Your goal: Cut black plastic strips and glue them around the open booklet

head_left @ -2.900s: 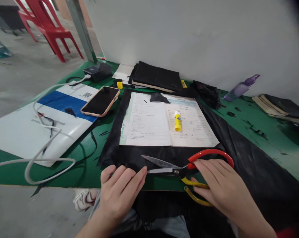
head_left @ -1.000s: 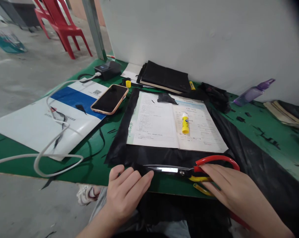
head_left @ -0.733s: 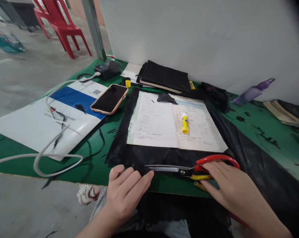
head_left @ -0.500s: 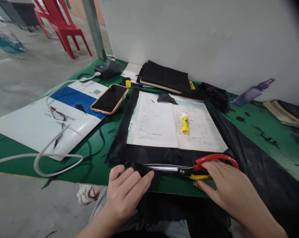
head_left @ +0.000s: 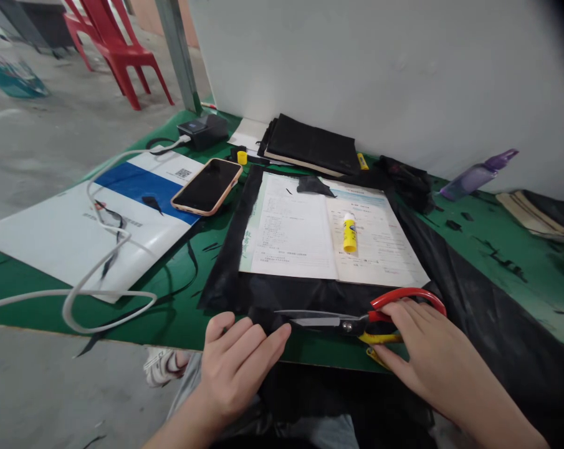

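My right hand (head_left: 426, 343) is closed on the red and yellow handles of the scissors (head_left: 347, 326), whose blades point left along the front edge of the black sheet (head_left: 286, 291). Pinched in my left hand (head_left: 244, 362) is the sheet's front edge, near the blade tips. On the sheet lies an open booklet (head_left: 295, 243) with printed pages. A yellow glue stick (head_left: 349, 234) rests on its right page, and a black scrap (head_left: 315, 185) lies over its top edge.
Left on the green table (head_left: 179, 318) are a phone (head_left: 207, 186), a white and blue folder (head_left: 136, 231), a white cable and a black box (head_left: 203, 131). Behind sit black-covered books (head_left: 310, 143); at right, a purple spray bottle (head_left: 478, 174) and scattered scraps.
The scissors have shifted slightly, with the blade tips a little farther apart from each other. My left hand has stayed almost still, and the booklet and glue stick have not moved.
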The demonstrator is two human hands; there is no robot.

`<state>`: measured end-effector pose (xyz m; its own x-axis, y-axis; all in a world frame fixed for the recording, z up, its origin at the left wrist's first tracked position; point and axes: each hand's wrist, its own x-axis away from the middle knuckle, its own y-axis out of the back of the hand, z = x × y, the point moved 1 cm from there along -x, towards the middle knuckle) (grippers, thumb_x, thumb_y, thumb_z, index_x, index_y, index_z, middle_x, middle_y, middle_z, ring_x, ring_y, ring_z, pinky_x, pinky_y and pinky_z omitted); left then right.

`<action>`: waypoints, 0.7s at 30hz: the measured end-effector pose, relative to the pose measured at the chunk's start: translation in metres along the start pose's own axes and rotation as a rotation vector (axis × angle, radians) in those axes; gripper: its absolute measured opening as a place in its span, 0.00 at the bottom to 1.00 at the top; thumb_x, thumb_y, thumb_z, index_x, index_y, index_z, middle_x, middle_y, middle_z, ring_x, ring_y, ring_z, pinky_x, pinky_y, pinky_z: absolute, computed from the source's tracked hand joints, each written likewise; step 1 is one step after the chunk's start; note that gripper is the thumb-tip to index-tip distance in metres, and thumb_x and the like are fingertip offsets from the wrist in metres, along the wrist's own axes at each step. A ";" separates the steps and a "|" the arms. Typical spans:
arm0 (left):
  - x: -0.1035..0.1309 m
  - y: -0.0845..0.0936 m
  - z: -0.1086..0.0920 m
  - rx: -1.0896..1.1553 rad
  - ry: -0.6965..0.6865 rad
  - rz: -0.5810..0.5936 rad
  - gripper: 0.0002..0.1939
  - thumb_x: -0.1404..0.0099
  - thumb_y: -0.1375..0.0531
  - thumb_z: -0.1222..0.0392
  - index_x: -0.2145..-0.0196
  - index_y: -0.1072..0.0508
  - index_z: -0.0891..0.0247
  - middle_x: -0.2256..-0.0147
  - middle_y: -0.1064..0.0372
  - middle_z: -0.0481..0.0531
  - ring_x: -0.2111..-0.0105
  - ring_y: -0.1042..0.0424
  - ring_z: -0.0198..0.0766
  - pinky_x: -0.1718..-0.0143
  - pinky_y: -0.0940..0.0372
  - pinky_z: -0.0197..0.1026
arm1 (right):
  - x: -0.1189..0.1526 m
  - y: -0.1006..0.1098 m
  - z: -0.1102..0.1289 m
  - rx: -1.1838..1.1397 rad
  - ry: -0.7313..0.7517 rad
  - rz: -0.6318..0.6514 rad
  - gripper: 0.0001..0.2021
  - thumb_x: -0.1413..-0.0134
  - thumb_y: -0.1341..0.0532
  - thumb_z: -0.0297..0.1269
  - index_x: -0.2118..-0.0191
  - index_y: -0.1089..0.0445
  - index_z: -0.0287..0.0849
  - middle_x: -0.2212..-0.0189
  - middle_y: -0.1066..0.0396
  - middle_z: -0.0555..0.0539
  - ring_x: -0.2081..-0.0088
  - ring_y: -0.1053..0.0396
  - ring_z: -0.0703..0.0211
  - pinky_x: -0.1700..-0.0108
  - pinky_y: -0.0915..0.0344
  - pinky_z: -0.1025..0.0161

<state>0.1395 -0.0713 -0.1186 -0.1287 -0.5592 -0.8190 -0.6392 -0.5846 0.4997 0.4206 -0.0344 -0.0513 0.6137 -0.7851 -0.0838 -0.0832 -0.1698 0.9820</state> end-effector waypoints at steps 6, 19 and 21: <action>0.001 0.000 0.000 -0.011 0.005 0.003 0.07 0.42 0.34 0.73 0.65 0.24 0.67 0.81 0.41 0.42 0.78 0.45 0.30 0.64 0.46 0.43 | -0.001 -0.001 0.002 -0.011 -0.024 -0.010 0.15 0.48 0.38 0.40 0.56 0.37 0.41 0.63 0.28 0.44 0.62 0.28 0.49 0.61 0.32 0.53; 0.001 0.000 0.001 -0.002 -0.013 0.007 0.07 0.41 0.36 0.74 0.64 0.24 0.69 0.82 0.42 0.42 0.78 0.44 0.31 0.66 0.47 0.43 | -0.016 0.000 0.016 0.025 0.087 -0.104 0.15 0.35 0.52 0.43 0.55 0.35 0.37 0.63 0.26 0.40 0.63 0.26 0.50 0.63 0.29 0.53; 0.000 0.001 0.001 -0.006 -0.017 0.006 0.07 0.41 0.36 0.74 0.64 0.24 0.69 0.82 0.42 0.42 0.78 0.44 0.31 0.66 0.47 0.43 | -0.017 -0.001 0.016 0.040 0.116 -0.116 0.17 0.33 0.54 0.44 0.55 0.35 0.37 0.63 0.25 0.40 0.63 0.25 0.51 0.64 0.29 0.54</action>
<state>0.1385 -0.0714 -0.1185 -0.1451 -0.5527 -0.8206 -0.6338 -0.5850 0.5061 0.3972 -0.0304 -0.0531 0.7074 -0.6852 -0.1733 -0.0366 -0.2804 0.9592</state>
